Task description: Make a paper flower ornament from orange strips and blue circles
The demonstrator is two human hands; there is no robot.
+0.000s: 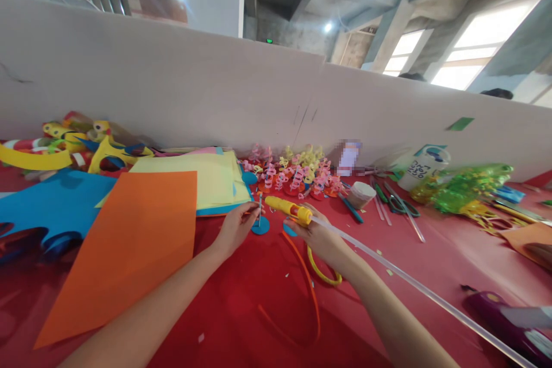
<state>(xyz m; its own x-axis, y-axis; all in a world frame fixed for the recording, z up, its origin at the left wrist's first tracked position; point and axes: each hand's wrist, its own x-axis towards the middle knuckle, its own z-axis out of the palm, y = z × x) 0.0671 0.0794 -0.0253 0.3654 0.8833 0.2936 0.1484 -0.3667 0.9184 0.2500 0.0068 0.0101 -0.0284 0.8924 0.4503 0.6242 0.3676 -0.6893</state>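
Note:
Near the middle of the red table, my left hand pinches a thin upright stick that stands on a round blue base. My right hand is wrapped round a yellow glue gun, whose nozzle points left, just right of the stick's top. A long clear glue stick runs out of its back to the lower right. Under the right hand a second blue disc partly shows. An orange strip curls below the hands, beside a yellow ring.
Orange, yellow and blue sheets lie left. Pink and yellow spiral pieces stand behind the hands. Scissors, a tape roll, a white container and a green plastic bag are right. Another person's hand shows far right.

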